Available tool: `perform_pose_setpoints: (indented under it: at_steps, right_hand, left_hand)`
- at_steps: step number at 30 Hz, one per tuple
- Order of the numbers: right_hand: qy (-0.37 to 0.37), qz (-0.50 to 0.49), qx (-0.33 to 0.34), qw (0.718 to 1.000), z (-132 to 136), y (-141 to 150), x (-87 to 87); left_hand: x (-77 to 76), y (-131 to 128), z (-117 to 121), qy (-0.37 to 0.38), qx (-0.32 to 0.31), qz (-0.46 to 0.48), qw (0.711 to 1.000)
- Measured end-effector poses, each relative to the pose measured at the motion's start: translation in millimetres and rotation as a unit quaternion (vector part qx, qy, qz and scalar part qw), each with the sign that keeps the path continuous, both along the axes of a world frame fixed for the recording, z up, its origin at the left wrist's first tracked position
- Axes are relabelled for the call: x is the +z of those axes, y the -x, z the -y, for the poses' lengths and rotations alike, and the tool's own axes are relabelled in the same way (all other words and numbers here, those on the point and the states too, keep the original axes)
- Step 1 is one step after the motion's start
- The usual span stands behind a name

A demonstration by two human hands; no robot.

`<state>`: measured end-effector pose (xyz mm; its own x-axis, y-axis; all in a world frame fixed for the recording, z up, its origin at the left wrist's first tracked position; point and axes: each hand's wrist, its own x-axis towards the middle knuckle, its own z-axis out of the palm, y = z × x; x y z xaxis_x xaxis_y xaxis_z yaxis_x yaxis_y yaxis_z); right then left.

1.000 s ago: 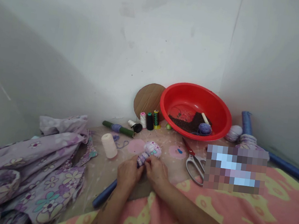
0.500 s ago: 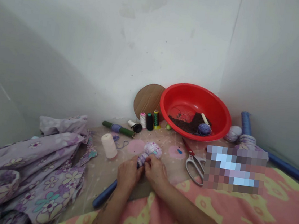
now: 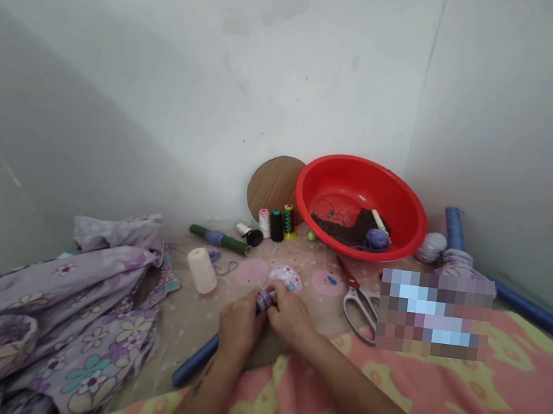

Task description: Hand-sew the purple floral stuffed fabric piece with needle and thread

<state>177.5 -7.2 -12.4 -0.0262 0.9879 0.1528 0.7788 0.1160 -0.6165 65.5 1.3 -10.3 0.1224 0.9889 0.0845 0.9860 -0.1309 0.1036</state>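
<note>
Both my hands are at a blue stick (image 3: 195, 359) with a padded floral cloth head (image 3: 286, 277) at its far end. My left hand (image 3: 240, 320) is closed around the stick just below the head. Purple-and-white cord (image 3: 263, 301) is bound around the neck, between my hands. My right hand (image 3: 290, 311) is closed at the right side of this neck, fingers bent against the cord and cloth. The exact finger contact is partly hidden. The stick slants down to the left, under my left wrist.
A red basin (image 3: 352, 243) holds dark material and a purple yarn ball (image 3: 377, 238). Scissors (image 3: 358, 311) lie to the right. Thread spools (image 3: 277, 224), a white cone (image 3: 202, 270) and a green tube (image 3: 222, 240) stand or lie behind. Floral cloth (image 3: 104, 334) is heaped at left.
The padded head has tipped slightly right and down, and the bound neck has turned. My right fingers have moved a little up over the neck. The surroundings are the same.
</note>
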Motion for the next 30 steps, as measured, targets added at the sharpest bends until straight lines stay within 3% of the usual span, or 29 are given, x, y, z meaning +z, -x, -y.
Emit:
perform_pose_setpoints:
  at_steps: [6,11,19,26,28,30]
  right_hand:
    - [-0.012,0.033,-0.066,0.997,-5,-19,5.1]
    - [-0.043,0.04,-0.066,0.996,-4,-24,7.8]
    - [0.015,0.142,0.014,0.99,1,-19,6.1]
    - [-0.018,0.231,0.159,0.96,10,-23,14.3]
    - [-0.019,0.248,0.152,0.956,8,-32,18.9]
    - [-0.039,0.253,0.093,0.962,5,-42,22.7]
  left_hand:
    - [-1.4,5,-6,0.003,0.001,0.014,1.0]
    - [-2.1,10,-12,0.012,-0.032,0.039,0.999]
    - [1.0,15,-14,0.022,-0.055,0.106,0.993]
    - [5.0,5,-10,0.018,0.012,0.072,0.997]
    - [4.4,2,-9,0.017,0.028,0.053,0.998]
    - [2.6,1,-8,0.012,0.034,0.041,0.999]
